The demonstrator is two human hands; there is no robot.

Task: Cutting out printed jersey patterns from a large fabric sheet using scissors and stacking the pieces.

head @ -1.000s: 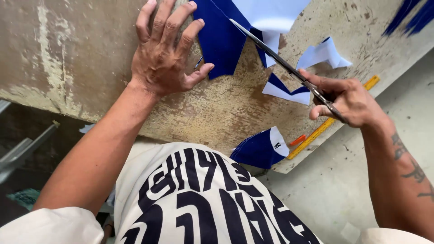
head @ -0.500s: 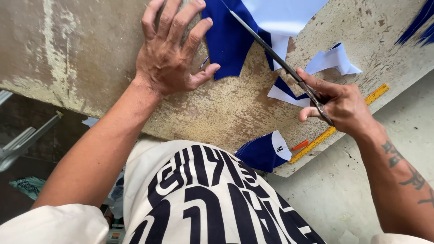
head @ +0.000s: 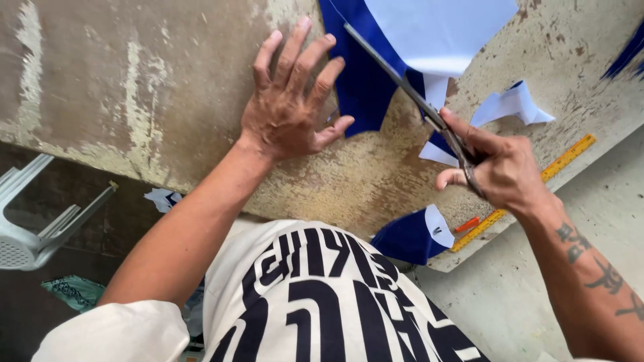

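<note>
View from above the person's chest, looking down onto a worn, stained counter [head: 168,100]. The left hand [head: 288,110] lies flat on the counter with its fingers spread apart, palm down; it holds nothing, and its fingertips and thumb rest at the left edge of a blue fabric sheet [head: 359,80], pinning it. The right hand [head: 500,167] is closed around the handles of a pair of scissors [head: 416,97], its grip clamped on them with the forefinger laid along the top. The long dark blades run up and to the left from the hand, crossing the blue fabric sheet where a white paper pattern [head: 443,30] lies on top of it; whether the blades are parted or shut cannot be told.

The blue fabric sheet lies at the upper middle of the counter, between the two hands, and runs out of the top of the view. Near the right hand lie loose offcuts: a white and blue scrap [head: 513,104] just beyond the knuckles, and a folded blue piece with a white patch [head: 412,234] at the near edge of the counter. A yellow ruler [head: 570,154] lies along the right edge of the counter, with a small orange marker [head: 467,224] just beside its lower end. A white plastic chair [head: 33,221] stands on the floor at the far left, well apart from the work.
</note>
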